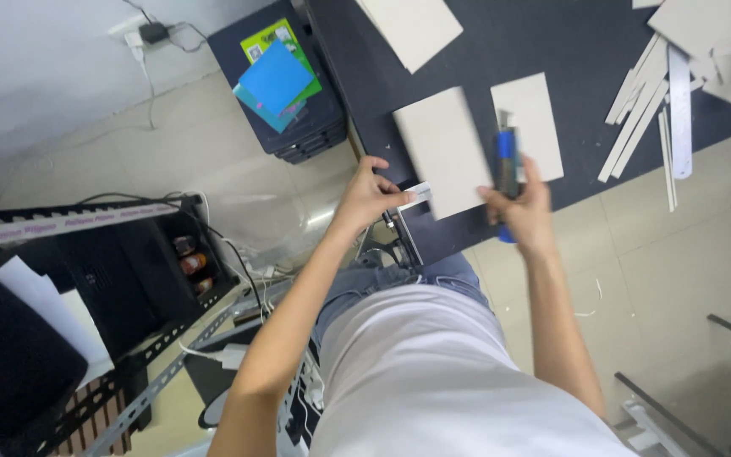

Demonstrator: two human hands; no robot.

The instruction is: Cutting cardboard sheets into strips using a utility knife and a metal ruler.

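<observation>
My left hand (371,193) presses on the near left edge of a beige cardboard rectangle (446,145) lying on a dark cutting mat (552,51), fingers by a small white tab at the card's corner. My right hand (524,207) grips a blue and black utility knife (507,161), blade end pointing away along the card's right edge. A second beige rectangle (535,118) lies just right of the knife.
A metal ruler (680,110) and several thin cardboard strips (636,114) lie at the mat's right. More card pieces sit at the top. A dark drawer unit (298,127) bears blue and green sheets. A metal shelf rack (129,254) stands at left over tiled floor.
</observation>
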